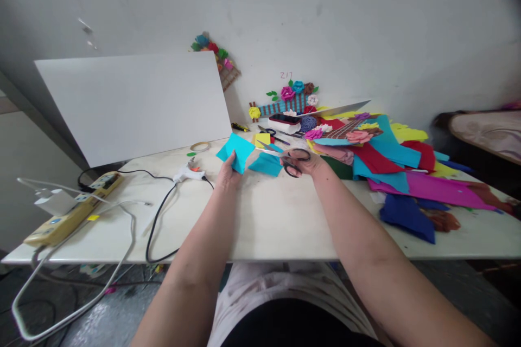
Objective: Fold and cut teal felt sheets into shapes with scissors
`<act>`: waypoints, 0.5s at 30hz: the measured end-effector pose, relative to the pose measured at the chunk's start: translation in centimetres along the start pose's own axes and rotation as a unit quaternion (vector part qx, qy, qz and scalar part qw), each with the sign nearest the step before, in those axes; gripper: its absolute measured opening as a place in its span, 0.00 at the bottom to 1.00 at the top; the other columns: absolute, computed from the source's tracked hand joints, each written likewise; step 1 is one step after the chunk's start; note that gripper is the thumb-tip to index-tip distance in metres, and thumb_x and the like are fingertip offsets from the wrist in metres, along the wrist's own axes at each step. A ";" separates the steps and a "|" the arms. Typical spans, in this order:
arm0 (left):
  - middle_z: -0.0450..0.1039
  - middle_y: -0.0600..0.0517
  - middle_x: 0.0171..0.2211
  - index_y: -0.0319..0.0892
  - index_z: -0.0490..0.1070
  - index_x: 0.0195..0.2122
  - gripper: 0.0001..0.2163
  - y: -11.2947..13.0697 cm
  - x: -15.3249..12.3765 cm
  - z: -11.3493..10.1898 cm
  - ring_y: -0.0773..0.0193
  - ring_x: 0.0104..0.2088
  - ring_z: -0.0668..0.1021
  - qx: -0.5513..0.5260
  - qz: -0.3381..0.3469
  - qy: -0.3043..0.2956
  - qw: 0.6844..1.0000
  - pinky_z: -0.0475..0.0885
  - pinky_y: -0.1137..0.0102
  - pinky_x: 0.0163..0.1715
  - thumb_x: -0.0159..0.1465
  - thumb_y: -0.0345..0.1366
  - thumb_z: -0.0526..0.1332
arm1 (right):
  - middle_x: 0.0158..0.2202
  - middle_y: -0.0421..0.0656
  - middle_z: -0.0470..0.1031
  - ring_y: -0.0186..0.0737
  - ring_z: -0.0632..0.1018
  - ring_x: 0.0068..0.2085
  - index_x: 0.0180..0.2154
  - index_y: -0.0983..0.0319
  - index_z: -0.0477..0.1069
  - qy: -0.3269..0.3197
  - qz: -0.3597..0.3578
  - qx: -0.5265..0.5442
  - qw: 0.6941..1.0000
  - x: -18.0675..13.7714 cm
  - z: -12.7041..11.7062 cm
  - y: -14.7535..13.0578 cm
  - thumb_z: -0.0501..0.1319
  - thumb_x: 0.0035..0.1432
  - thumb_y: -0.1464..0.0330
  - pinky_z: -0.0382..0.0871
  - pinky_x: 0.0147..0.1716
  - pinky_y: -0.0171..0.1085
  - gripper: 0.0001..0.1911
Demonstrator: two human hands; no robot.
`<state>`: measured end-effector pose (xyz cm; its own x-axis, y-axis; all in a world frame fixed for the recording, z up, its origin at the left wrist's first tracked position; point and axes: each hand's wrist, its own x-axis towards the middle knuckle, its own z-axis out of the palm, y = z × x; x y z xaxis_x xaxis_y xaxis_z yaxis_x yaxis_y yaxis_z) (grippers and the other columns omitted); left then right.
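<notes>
My left hand point(229, 172) pinches a piece of turquoise paper point(240, 152), thumb on top, held above the white table. In my right hand point(303, 165) is a pair of scissors point(291, 156) with dark handles. Its blades are parted and point left toward the held paper, apart from it. Beneath the blades lies another turquoise piece point(266, 164) on the table. Just behind sits a small yellow square point(262, 140).
A glue gun point(189, 172) and a power strip point(73, 211) with loose cables lie left. Colourful sheets point(391, 173) pile up at right. A white board point(134, 108) leans on the wall. A flower-decorated craft point(285, 103), a phone point(284, 119) and a tape roll point(199, 146) stand behind.
</notes>
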<state>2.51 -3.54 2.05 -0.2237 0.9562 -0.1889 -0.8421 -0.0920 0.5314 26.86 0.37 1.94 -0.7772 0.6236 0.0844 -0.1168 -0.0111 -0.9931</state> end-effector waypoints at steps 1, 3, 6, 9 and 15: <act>0.80 0.48 0.41 0.42 0.68 0.56 0.18 0.0 0.0 0.0 0.61 0.40 0.82 0.003 -0.001 -0.003 1.000 0.75 0.69 0.47 0.64 0.28 0.60 | 0.21 0.40 0.71 0.32 0.66 0.16 0.32 0.63 0.68 0.001 0.003 0.005 1.000 0.0 0.0 0.1 0.59 0.53 0.53 0.58 0.11 0.31 0.18; 0.80 0.47 0.42 0.41 0.68 0.55 0.18 -0.1 0.0 -0.1 0.60 0.41 0.81 0.009 -0.005 -0.010 1.000 0.75 0.68 0.48 0.64 0.28 0.60 | 0.21 0.40 0.70 0.33 0.67 0.16 0.32 0.63 0.68 0.000 0.015 0.012 1.000 0.1 0.1 0.1 0.59 0.54 0.53 0.58 0.12 0.31 0.18; 0.79 0.46 0.43 0.40 0.69 0.54 0.17 -0.2 0.1 -0.1 0.59 0.43 0.81 0.013 -0.012 -0.022 1.000 0.74 0.66 0.49 0.64 0.29 0.59 | 0.20 0.41 0.71 0.35 0.69 0.17 0.33 0.63 0.68 0.003 0.038 0.014 0.999 0.3 0.3 0.0 0.59 0.54 0.52 0.60 0.13 0.32 0.20; 0.79 0.44 0.43 0.38 0.69 0.54 0.17 -0.4 0.3 -0.2 0.58 0.43 0.81 0.014 -0.018 -0.036 0.999 0.74 0.64 0.50 0.64 0.28 0.60 | 0.19 0.42 0.72 0.37 0.71 0.18 0.34 0.64 0.69 -0.013 0.050 0.009 0.999 0.5 0.7 -0.2 0.60 0.52 0.50 0.63 0.14 0.34 0.22; 0.80 0.45 0.41 0.39 0.70 0.53 0.16 -0.6 0.4 -0.4 0.58 0.42 0.81 0.013 -0.023 -0.058 0.998 0.74 0.64 0.50 0.63 0.28 0.60 | 0.23 0.45 0.76 0.39 0.75 0.21 0.35 0.65 0.69 -0.036 0.058 -0.007 0.998 1.1 1.7 -0.2 0.60 0.53 0.52 0.64 0.15 0.33 0.21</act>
<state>2.78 -3.16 1.32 -0.1250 0.9852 -0.1177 -0.8372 -0.0411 0.5453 24.97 -0.23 2.35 -0.8269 0.5617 -0.0259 -0.0156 -0.0689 -0.9975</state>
